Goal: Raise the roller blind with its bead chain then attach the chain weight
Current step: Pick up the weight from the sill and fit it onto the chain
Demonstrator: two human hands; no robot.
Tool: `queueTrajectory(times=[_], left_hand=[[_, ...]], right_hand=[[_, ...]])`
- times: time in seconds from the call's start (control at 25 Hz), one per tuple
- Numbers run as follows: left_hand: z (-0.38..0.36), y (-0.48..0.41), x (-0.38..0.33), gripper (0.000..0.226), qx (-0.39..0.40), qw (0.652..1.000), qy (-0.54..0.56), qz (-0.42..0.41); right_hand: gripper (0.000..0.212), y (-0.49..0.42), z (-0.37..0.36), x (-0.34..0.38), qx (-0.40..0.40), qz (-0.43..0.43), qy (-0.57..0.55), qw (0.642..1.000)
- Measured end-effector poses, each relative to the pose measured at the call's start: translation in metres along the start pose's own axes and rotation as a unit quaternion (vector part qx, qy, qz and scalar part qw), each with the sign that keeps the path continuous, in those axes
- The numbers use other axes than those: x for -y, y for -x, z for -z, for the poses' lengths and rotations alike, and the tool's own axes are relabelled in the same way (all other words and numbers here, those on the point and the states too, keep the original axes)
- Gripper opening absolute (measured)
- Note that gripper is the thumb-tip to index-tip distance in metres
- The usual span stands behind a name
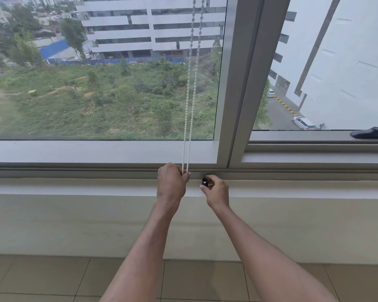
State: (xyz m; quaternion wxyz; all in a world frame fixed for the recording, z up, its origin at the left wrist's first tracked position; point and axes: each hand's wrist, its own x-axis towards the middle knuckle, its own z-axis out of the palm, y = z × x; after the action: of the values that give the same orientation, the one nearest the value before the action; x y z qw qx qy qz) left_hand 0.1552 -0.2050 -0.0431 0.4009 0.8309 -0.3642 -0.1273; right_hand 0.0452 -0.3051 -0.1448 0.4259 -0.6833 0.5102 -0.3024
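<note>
A white bead chain hangs in two strands down the window, from the top edge to the sill. My left hand is closed around the chain's lower end at the bottom window frame. Just right of it, my right hand pinches a small black chain weight between thumb and fingers. The weight sits a few centimetres to the right of the chain, apart from it. The roller blind itself is out of view above the frame.
The grey window frame runs across, with a vertical mullion right of the chain. A dark object lies on the right sill. Below are a pale wall ledge and a tiled floor.
</note>
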Motion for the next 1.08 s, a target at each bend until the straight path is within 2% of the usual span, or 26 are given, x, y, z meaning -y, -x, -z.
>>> queueTrajectory(times=[0.2, 0.4, 0.52, 0.64, 0.72, 0.92, 1.08], left_hand=[[-0.003, 0.000, 0.000, 0.037, 0.008, 1.000, 0.005, 0.000], [-0.009, 0.007, -0.001, 0.033, 0.014, 0.999, 0.030, 0.008], [-0.014, 0.012, -0.003, 0.032, 0.027, 0.999, 0.026, -0.002], [-0.021, 0.016, -0.010, 0.033, 0.047, 0.998, 0.029, -0.012], [-0.027, 0.018, -0.016, 0.030, 0.062, 0.997, 0.051, -0.006], [-0.045, 0.024, -0.026, 0.018, 0.132, 0.972, 0.173, 0.084], [-0.055, 0.029, -0.028, 0.015, 0.194, 0.936, 0.271, 0.111]], right_hand=[[0.020, -0.005, 0.000, -0.003, -0.001, -0.014, -0.001, 1.000], [0.005, 0.008, 0.008, -0.004, 0.018, -0.029, -0.065, 0.997], [0.006, 0.028, 0.020, -0.005, 0.045, -0.028, -0.143, 0.988], [0.014, 0.053, 0.040, -0.005, 0.121, -0.011, -0.219, 0.968], [0.018, 0.068, 0.054, -0.007, 0.144, -0.012, -0.250, 0.957], [0.016, 0.089, 0.082, -0.010, 0.099, 0.001, -0.300, 0.949], [0.020, 0.096, 0.095, -0.014, 0.033, 0.023, -0.293, 0.955]])
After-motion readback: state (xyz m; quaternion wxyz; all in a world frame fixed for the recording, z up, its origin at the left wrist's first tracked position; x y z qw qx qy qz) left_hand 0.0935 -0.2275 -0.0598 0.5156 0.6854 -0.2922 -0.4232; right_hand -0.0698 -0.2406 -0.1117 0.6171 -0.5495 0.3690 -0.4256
